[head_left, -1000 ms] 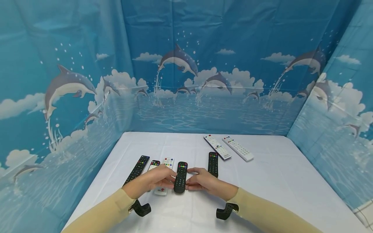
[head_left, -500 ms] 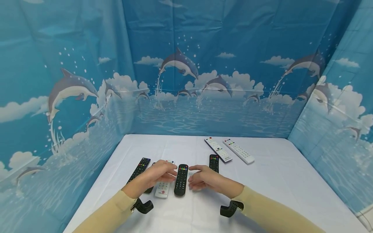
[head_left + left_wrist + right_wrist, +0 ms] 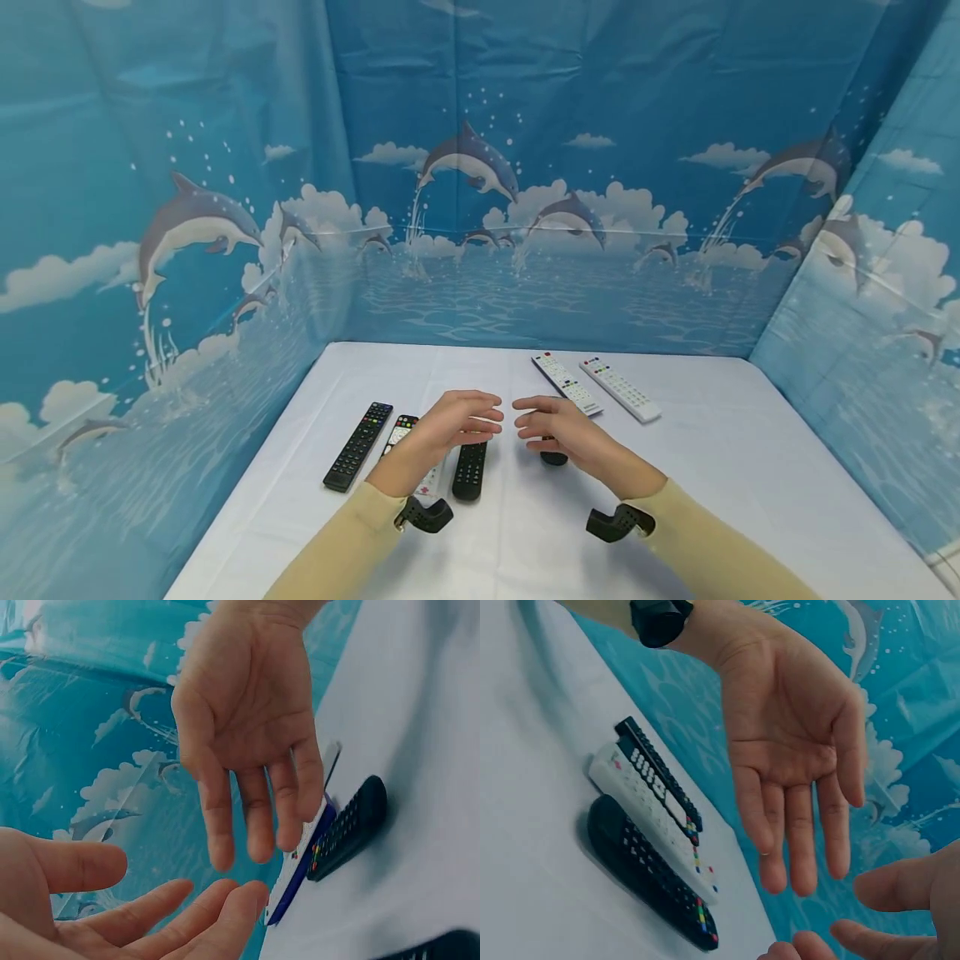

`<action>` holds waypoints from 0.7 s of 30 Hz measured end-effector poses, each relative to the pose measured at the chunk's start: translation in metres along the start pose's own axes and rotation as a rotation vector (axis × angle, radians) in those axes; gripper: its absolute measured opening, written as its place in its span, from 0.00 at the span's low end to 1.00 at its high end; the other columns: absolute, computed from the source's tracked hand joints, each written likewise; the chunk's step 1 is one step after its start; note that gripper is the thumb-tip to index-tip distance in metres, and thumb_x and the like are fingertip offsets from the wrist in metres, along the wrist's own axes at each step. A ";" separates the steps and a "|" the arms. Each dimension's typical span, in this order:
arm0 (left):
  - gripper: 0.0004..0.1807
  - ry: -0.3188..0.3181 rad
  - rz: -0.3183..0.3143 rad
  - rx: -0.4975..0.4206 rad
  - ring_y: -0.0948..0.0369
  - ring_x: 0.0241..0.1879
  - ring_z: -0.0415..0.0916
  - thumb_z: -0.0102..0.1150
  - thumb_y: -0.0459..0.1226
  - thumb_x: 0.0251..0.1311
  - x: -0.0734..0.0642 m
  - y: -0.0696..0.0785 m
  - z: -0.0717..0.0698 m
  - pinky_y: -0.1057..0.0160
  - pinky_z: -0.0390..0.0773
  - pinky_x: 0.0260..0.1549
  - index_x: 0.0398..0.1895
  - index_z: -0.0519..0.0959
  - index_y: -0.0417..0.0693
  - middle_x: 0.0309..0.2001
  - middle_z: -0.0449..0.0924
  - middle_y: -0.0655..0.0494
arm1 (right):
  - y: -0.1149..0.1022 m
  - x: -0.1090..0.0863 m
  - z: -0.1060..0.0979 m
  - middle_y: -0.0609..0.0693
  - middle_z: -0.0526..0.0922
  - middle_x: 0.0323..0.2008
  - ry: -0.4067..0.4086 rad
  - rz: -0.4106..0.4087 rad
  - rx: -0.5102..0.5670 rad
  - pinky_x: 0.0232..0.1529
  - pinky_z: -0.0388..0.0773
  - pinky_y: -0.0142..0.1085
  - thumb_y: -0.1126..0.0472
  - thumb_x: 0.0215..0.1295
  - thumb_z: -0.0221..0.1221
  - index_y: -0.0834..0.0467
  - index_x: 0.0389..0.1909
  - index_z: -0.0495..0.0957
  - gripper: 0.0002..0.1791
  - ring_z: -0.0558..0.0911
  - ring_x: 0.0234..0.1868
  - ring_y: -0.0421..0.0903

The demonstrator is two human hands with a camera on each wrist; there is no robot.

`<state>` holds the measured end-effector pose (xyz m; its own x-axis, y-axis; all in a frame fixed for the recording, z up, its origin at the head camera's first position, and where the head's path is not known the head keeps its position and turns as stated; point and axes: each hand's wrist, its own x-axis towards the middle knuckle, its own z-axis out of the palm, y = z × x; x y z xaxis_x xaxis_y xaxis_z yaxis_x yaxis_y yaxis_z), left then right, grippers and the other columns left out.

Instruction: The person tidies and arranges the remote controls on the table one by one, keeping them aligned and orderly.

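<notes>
Both hands hover above the table with fingers spread loosely and palms facing each other, holding nothing. My left hand is over a black remote control and partly covers a white remote and a black remote with a white keypad. A long black remote lies at the far left. My right hand hangs above another black remote, hiding most of it. In the left wrist view this black remote lies apart from the fingers, beside a white one.
Two white remotes, one dark-edged and one plain, lie slanted at the back right. White cloth covers the table. A blue dolphin-print curtain rises along the back and both sides.
Both hands have left the sides of the middle black remote, rising and shifting forward and to the right. The remotes keep their places on the table.
</notes>
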<state>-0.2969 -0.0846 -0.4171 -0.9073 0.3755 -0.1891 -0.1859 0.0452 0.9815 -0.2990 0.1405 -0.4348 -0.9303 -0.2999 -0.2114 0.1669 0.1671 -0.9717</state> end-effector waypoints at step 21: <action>0.22 0.181 -0.033 -0.341 0.39 0.61 0.70 0.56 0.36 0.66 0.049 -0.043 0.063 0.44 0.72 0.61 0.61 0.77 0.35 0.62 0.73 0.34 | 0.040 -0.005 -0.040 0.67 0.61 0.71 0.346 0.065 0.049 0.65 0.70 0.56 0.62 0.72 0.54 0.62 0.74 0.62 0.31 0.67 0.68 0.65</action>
<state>-0.3091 -0.0100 -0.4671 -0.9449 0.2084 -0.2526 -0.3034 -0.2671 0.9147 -0.3007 0.1860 -0.4683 -0.9713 0.0472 -0.2331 0.2373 0.1280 -0.9630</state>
